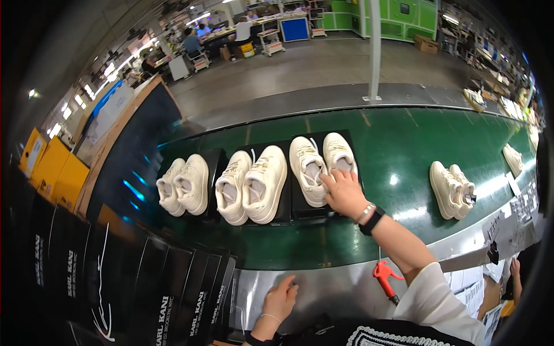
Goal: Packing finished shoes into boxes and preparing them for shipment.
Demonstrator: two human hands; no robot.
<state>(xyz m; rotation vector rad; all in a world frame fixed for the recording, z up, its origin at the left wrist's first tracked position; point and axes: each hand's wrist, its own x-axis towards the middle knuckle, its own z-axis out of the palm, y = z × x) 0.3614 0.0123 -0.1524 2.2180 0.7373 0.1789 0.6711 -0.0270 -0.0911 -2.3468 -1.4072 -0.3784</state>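
Note:
Three pairs of off-white sneakers stand in a row on a green conveyor belt, each pair on a black shoebox. My right hand (346, 195), with a dark band at the wrist, is closed at the heel of the sneaker (339, 151) on the right of the rightmost pair; its fingertips are partly hidden. Beside it stands that pair's other sneaker (308, 173). The middle pair (264, 184) and the left pair (193, 183) are untouched. Low over the metal ledge, my left hand (279, 302) is empty, its fingers loosely bent and apart.
Black shoeboxes (167, 288) stand packed at the lower left. A red air blow gun (383, 277) hangs by the belt's near edge. Farther right on the belt sits another sneaker pair (447, 190). A white post (374, 52) rises beyond the belt, with people seated at far benches.

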